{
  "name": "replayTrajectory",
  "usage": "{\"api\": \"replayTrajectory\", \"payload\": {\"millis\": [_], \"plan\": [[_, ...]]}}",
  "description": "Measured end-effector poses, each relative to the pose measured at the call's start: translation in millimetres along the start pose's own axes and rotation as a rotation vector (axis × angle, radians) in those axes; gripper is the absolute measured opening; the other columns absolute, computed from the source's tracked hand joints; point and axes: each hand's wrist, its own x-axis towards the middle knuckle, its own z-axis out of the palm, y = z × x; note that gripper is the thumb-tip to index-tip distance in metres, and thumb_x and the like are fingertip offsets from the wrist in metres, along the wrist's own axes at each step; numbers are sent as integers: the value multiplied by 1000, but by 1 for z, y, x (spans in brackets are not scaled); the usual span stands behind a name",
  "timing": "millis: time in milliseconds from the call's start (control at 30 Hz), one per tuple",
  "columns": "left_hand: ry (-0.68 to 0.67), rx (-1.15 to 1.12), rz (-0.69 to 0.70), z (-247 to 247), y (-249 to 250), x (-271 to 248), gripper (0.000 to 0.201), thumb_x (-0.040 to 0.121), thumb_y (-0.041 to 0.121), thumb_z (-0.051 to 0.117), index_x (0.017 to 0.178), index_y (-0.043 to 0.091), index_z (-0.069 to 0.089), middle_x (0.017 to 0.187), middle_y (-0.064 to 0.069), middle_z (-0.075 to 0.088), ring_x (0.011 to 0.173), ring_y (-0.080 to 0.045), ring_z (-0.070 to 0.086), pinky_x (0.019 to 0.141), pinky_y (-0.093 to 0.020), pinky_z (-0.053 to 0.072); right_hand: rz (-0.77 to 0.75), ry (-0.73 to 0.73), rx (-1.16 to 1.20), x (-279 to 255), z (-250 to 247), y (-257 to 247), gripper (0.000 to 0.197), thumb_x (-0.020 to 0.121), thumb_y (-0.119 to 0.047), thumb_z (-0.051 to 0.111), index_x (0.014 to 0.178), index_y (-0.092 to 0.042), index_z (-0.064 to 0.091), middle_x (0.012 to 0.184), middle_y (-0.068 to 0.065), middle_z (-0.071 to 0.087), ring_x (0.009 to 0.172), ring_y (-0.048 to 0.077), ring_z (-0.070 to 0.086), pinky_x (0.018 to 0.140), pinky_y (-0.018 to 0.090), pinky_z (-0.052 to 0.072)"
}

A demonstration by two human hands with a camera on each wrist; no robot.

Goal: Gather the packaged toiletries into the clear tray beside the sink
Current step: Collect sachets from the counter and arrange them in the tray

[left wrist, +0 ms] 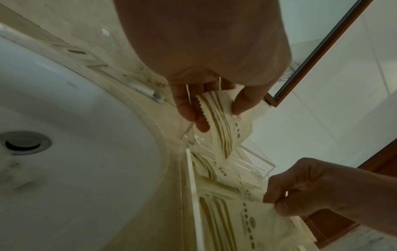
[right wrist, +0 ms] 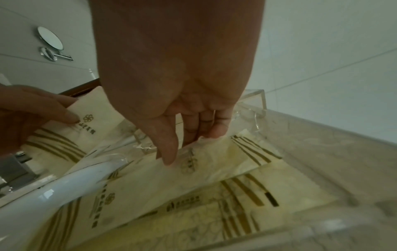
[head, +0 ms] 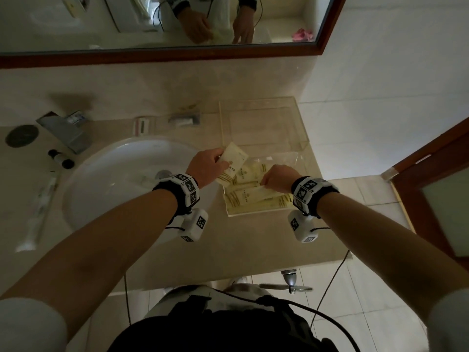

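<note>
A clear tray [head: 256, 100] stands on the counter right of the sink, with several cream packets with gold stripes [head: 253, 201] lying in its near end. My left hand [head: 223, 161] pinches one cream packet [head: 234, 156] above the tray's left side; the left wrist view shows thumb and fingers [left wrist: 242, 101] on its serrated edge [left wrist: 214, 108]. My right hand [head: 264, 182] pinches the end of a long cream packet [head: 250, 194] lying across the pile. In the right wrist view that packet [right wrist: 204, 169] slants under my right hand [right wrist: 189, 147].
The white sink basin [head: 121, 179] lies left of the tray, with a faucet [head: 66, 130] behind it. Two small dark-capped bottles [head: 61, 158] and a long wrapped item [head: 43, 199] lie left of the basin. Small packaged items [head: 144, 125] sit by the back wall. A door [head: 444, 199] is at right.
</note>
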Motion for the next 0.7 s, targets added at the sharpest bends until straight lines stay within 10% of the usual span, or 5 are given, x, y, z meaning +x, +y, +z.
{"api": "replayTrajectory", "payload": {"millis": [233, 467, 700], "plan": [[-48, -38, 17, 7, 6, 11, 34, 82, 26, 51, 110, 18, 68, 86, -6, 72, 80, -24, 69, 71, -39, 58, 11, -24, -16, 5, 4, 12, 22, 86, -19, 56, 97, -23, 75, 103, -4, 70, 95, 20, 65, 89, 33, 53], [-119, -29, -9, 20, 12, 26, 38, 73, 38, 50, 90, 9, 69, 84, -11, 71, 77, -26, 69, 73, -46, 57, -11, 105, 81, 5, 0, 24, 19, 87, -28, 60, 101, -20, 70, 109, 0, 68, 98, 20, 61, 86, 31, 49], [-267, 42, 72, 35, 31, 40, 12, 86, 19, 58, 76, 13, 63, 74, -8, 63, 75, -30, 64, 70, -42, 52, 0, 134, 684, 3, -15, 26, 31, 89, -24, 64, 119, -18, 58, 93, 2, 65, 75, 11, 61, 60, 19, 42]]}}
